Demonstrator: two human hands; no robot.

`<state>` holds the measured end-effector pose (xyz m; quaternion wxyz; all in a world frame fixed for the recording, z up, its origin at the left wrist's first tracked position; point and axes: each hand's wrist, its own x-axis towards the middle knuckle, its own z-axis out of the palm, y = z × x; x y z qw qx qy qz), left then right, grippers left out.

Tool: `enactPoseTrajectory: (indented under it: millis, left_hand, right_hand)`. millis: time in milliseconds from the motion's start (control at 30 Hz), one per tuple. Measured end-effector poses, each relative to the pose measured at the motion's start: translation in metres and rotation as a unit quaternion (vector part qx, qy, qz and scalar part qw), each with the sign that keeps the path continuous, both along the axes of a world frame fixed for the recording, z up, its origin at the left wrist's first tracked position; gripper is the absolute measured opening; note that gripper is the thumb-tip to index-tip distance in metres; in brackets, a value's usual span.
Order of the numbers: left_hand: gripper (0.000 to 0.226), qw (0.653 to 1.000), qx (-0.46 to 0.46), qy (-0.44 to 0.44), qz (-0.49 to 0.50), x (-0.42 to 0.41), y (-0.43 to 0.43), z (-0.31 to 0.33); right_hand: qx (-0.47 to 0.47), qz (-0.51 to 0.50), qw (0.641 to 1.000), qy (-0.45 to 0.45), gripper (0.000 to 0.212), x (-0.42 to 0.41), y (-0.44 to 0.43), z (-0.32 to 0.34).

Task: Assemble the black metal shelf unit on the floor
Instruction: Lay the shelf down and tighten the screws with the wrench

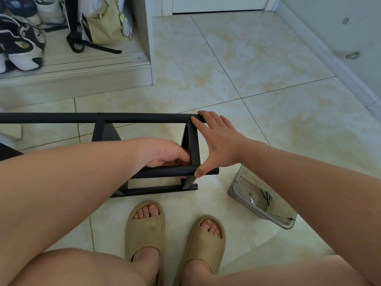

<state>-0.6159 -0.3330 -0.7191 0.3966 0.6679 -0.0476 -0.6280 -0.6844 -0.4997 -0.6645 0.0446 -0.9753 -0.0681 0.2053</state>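
Tile floor, left hand gripping frame

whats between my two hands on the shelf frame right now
The black upright bar of the shelf frame stands between the left hand and the right hand, seen in the head view.

Counted: one black shelf frame, centre. Two hands: left hand, right hand. Two tan slippers, near: left slipper, right slipper. One clear tray, right, holding screws, number indistinct. One bag, far left.
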Motion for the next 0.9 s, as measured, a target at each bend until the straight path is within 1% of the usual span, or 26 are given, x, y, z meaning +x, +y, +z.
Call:
enactPoseTrajectory:
  millis: [67, 200, 300, 467, 700, 900]
  left_hand:
    - [0.013, 1.000, 0.009, 0.009, -0.007, 0.0004, 0.0004, 0.0004]
    - [0.014, 1.000, 0.022, 0.000, 0.002, 0.0009, 0.0004, -0.0008]
    - [0.016, 0.999, 0.029, -0.014, -0.003, -0.0005, 0.0008, -0.0006]
    - [0.020, 0.999, 0.013, -0.047, -0.004, -0.0008, -0.0002, 0.0007]
    - [0.013, 0.999, 0.003, -0.038, 0.002, 0.0019, -0.0019, 0.0012]
    - [0.018, 1.000, -0.014, -0.025, 0.012, 0.0028, -0.0004, -0.0007]
  right_hand:
    - [0.003, -0.001, 1.000, -0.002, 0.155, 0.0006, 0.0004, 0.0006]
    - [-0.001, 0.000, 1.000, -0.004, 0.157, 0.0016, 0.0006, 0.0013]
    - [-0.003, 0.000, 1.000, -0.001, 0.156, 0.0013, 0.0009, 0.0014]
    - [-0.005, 0.002, 1.000, 0.004, 0.154, 0.0007, 0.0010, 0.0007]
    - [-0.012, 0.006, 1.000, 0.010, 0.153, 0.0012, 0.0004, -0.0004]
    - [-0.017, 0.006, 0.999, 0.027, 0.153, 0.0025, -0.0007, -0.0033]
